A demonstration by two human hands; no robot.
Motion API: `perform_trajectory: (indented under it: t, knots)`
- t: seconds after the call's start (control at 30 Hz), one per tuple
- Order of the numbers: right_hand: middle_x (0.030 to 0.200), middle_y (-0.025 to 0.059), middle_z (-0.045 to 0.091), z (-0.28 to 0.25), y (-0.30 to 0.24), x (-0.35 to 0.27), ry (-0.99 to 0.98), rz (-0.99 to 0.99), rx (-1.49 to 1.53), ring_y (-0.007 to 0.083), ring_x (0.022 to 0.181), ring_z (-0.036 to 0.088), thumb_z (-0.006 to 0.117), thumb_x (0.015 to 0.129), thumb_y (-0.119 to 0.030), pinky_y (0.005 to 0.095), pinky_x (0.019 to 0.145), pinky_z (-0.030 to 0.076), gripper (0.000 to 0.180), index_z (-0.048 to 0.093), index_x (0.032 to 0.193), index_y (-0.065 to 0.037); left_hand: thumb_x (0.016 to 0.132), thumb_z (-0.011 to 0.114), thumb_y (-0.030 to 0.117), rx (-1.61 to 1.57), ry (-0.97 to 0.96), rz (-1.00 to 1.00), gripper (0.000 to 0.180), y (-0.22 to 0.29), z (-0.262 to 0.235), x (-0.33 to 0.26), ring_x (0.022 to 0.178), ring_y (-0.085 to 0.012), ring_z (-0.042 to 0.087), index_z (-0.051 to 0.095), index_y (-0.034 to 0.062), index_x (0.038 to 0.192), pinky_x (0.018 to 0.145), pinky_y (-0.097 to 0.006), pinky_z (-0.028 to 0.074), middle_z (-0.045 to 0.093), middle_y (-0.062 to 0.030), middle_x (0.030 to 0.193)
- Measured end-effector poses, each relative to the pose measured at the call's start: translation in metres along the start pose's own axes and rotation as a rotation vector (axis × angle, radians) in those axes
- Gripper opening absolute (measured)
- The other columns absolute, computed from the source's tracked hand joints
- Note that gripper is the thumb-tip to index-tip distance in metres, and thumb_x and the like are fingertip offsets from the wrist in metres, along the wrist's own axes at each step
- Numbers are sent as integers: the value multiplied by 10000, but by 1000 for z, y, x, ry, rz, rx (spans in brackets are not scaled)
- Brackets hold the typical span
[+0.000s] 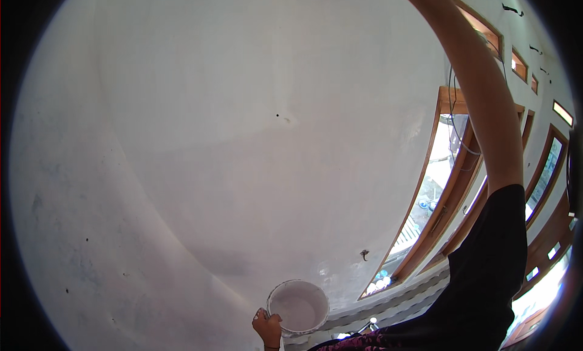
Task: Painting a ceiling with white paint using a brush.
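One view only, from the head camera. The left hand (268,328) is closed around the rim of a small white bucket (298,307) near the lower edge of the picture, fingers hooked over its left lip; nothing carries the bucket but that hand, and it hangs in front of a white plastered wall (200,138). It looks like thin plastic with pale paint or plaster inside (how full, I cannot tell), so I judge it moderately heavy, sloshy and apt to tip if held by one point of the rim; the lip may be slick with wet material. A handle, if there is one, does not show, so the rim is the only sure place to grip.

The right arm (486,108) reaches up and out past the top edge, so its hand is cut off and its fingers cannot be judged, nor any tool in it. Wood-framed windows (437,193) stand to the right, bent by the lens. The bucket's underside and the floor are hidden.
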State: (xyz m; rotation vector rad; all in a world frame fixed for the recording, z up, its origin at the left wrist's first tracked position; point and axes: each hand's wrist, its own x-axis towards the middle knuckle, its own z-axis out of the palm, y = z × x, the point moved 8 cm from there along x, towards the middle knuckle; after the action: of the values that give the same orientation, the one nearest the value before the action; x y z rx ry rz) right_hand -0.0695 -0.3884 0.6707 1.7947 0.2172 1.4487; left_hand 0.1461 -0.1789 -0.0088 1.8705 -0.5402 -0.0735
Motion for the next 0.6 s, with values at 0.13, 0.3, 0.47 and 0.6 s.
perform_trajectory:
  t: [0.13, 0.3, 0.47, 0.6]
  knots:
    - [1022, 103, 721, 44, 8, -65, -18, 49, -61, 258, 922, 695, 718, 869, -124, 355, 819, 561, 224, 710, 1073, -32, 500, 655, 18, 37, 15, 45, 308, -25, 3, -1, 510, -247, 374, 362, -9, 592, 494, -392, 307, 362, -112, 555]
    - [1206, 120, 669, 51, -82, -170, -188, -31, 72, 333, 1134, 635, 685, 820, -59, 445, 1053, 479, 395, 635, 1212, -56, 695, 636, 136, 79, 3, 246, 122, -34, 11, -9, 630, -411, 567, 594, 34, 643, 571, -498, 431, 572, -168, 653]
    - [958, 104, 658, 42, -156, -198, -720, 73, 533, 244, 952, 661, 694, 818, -54, 373, 736, 560, 300, 678, 1116, -28, 676, 657, 148, 208, 6, 176, 131, -42, 11, -7, 677, -405, 569, 603, 47, 613, 600, -502, 435, 564, -166, 696]
    - [856, 107, 703, 66, -114, -181, -830, 261, 830, 205, 748, 676, 725, 843, -76, 312, 688, 554, 200, 721, 1042, -57, 530, 648, 29, 106, -75, -22, 265, -42, 13, -1, 542, -290, 415, 397, -13, 606, 512, -410, 325, 401, -129, 586]
